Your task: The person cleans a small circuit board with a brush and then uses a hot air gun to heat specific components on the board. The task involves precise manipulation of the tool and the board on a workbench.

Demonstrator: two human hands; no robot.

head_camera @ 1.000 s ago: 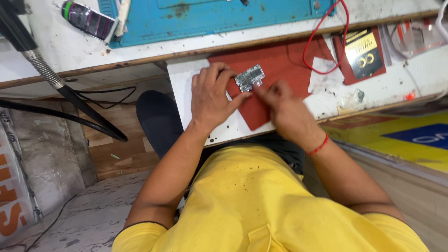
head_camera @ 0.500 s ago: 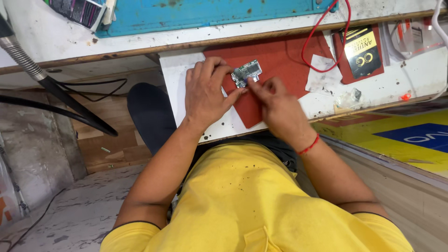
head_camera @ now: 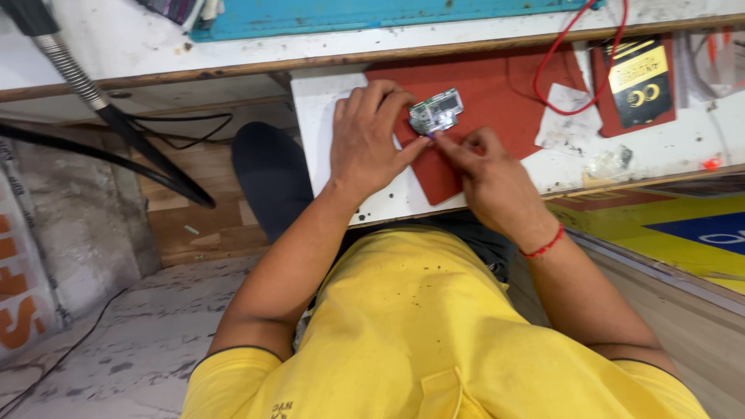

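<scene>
A small green circuit board with silver metal parts lies on a red mat on the white workbench. My left hand rests beside it, fingertips pressing the board's left edge and thumb reaching under it. My right hand, with a red thread at the wrist, has its fingers pinched together at the board's lower edge. Whether something thin is in that pinch is too small to tell.
A red wire loops over the mat. A black and yellow packet and a white scrap lie to the right. A blue mat lies at the back. A flexible metal hose and black cables hang at left.
The view has shifted, so bench and hands sit lower and more to the right in frame. My right hand has moved in, its fingers now pinched at the board's lower edge.
</scene>
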